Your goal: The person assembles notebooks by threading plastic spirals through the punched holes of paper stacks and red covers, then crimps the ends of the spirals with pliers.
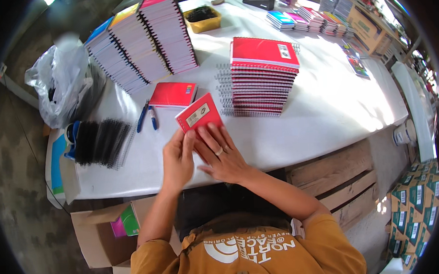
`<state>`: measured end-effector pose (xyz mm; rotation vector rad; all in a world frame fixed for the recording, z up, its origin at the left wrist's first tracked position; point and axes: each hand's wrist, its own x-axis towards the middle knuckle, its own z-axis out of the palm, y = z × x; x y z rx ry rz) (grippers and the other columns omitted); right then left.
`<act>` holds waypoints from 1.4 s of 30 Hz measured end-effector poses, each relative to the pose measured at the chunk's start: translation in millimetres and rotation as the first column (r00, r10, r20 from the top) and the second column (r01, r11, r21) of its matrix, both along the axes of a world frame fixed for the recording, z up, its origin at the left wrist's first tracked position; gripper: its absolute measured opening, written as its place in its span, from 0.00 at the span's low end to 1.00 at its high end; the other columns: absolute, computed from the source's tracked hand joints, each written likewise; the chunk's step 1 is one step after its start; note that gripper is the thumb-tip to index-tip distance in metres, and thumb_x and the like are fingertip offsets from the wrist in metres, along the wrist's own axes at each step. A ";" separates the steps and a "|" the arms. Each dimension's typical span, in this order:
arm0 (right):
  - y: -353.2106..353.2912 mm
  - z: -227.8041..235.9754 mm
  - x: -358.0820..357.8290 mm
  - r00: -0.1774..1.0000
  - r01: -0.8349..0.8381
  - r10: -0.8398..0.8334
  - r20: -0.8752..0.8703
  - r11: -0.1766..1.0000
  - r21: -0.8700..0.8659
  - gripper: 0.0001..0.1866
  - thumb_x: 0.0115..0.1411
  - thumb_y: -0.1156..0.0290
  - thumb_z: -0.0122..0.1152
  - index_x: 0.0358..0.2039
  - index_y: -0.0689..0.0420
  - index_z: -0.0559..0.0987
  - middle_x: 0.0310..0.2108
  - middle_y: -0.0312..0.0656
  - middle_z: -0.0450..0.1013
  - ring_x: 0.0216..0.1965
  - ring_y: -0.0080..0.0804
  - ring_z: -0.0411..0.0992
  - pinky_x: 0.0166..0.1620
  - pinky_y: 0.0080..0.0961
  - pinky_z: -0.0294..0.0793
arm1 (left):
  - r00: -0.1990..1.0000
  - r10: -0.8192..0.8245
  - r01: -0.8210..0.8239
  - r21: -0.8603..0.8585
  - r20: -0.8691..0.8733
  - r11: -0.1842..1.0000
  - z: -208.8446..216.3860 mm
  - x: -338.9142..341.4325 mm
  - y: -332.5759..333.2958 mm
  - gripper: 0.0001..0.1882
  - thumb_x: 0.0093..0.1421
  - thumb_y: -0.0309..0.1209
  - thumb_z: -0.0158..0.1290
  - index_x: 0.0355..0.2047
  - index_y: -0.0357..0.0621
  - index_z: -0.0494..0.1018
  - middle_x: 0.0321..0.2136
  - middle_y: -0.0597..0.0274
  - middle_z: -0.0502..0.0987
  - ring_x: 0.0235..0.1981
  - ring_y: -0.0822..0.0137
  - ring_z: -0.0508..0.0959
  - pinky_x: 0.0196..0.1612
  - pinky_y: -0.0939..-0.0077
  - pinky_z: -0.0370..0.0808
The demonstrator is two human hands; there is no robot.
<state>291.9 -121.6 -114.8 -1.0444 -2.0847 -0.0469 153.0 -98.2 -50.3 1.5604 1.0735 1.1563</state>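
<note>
A person's two bare hands are working at a small red notebook (210, 104), which is tilting up in front of both palms. The left hand (178, 158) is pinching its near left corner, thumb on the cover and fingers hiding behind; the right hand (224, 159) is lying nearly flat, fingers extending over the lower cover and thumb sticking out below. The step in hand appears to be steadying or smoothing the labelled cover; the next move seems to be calling for a firm left pinch while the right fingers are lifting clear.

Just beyond the hands, another red notebook (168, 94) is lying flat. Ahead of the right hand, a stack of red spiral notebooks (264, 86) is standing; farther ahead of the left, tall notebook stacks (152, 47) are leaning. Left of the left hand, black binding coils (102, 142) are resting on the white-covered table (326, 103). Below and right of the right hand, a wooden pallet (334, 176) is lying near patterned cartons (416, 207); below and left of the left, an open carton (94, 240) is sitting.
</note>
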 end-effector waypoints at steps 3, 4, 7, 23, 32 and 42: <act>15.8 5.6 8.3 0.954 -0.074 0.132 -0.267 0.973 0.220 0.24 0.52 0.74 0.60 0.51 0.59 0.70 0.50 0.47 0.68 0.52 0.44 0.66 0.54 0.34 0.66 | 0.996 0.089 -0.089 -0.020 -0.001 0.996 -5.0 -31.5 2.2 0.17 0.65 0.36 0.44 0.46 0.34 0.71 0.32 0.63 0.76 0.35 0.73 0.72 0.40 0.75 0.69; 17.0 14.4 18.8 0.866 -0.173 0.204 -0.457 0.979 0.110 0.19 0.54 0.76 0.57 0.48 0.60 0.73 0.44 0.46 0.73 0.46 0.40 0.72 0.50 0.30 0.70 | 0.966 0.189 -0.172 0.108 -0.179 0.979 -13.3 -53.2 18.0 0.17 0.64 0.36 0.44 0.46 0.36 0.71 0.34 0.61 0.77 0.36 0.69 0.74 0.43 0.72 0.68; 24.8 15.8 39.5 0.719 -0.431 0.034 -0.694 0.805 -0.407 0.14 0.58 0.75 0.55 0.45 0.63 0.75 0.39 0.42 0.75 0.39 0.25 0.71 0.46 0.22 0.71 | 0.437 0.703 -0.352 0.612 -0.562 0.708 -50.5 -144.5 75.4 0.15 0.60 0.36 0.49 0.43 0.40 0.72 0.36 0.54 0.76 0.37 0.53 0.75 0.45 0.62 0.68; 34.1 -2.4 39.2 0.644 -0.538 0.033 -0.764 0.730 -0.422 0.15 0.58 0.75 0.56 0.47 0.60 0.75 0.40 0.37 0.74 0.40 0.19 0.69 0.46 0.18 0.69 | 0.549 0.587 -0.387 0.442 -0.595 0.809 -64.2 -170.6 87.3 0.12 0.59 0.32 0.44 0.41 0.40 0.68 0.32 0.53 0.74 0.33 0.56 0.75 0.36 0.65 0.70; 35.3 -6.8 40.9 0.626 -0.554 -0.048 -0.778 0.675 -0.487 0.15 0.58 0.78 0.55 0.47 0.59 0.75 0.36 0.31 0.73 0.33 0.14 0.65 0.40 0.12 0.67 | 0.916 -0.140 0.103 -0.117 -0.375 0.988 -25.9 -74.4 32.9 0.15 0.65 0.40 0.43 0.30 0.40 0.67 0.21 0.71 0.62 0.21 0.81 0.58 0.24 0.87 0.57; 34.0 -10.4 45.7 0.695 -0.514 0.029 -0.719 0.719 -0.468 0.14 0.57 0.78 0.55 0.45 0.59 0.77 0.37 0.35 0.76 0.37 0.16 0.69 0.43 0.15 0.69 | 0.983 -0.158 0.084 -0.545 -0.089 0.834 -9.4 -66.5 54.8 0.16 0.64 0.40 0.46 0.27 0.40 0.67 0.22 0.68 0.70 0.16 0.80 0.64 0.16 0.85 0.58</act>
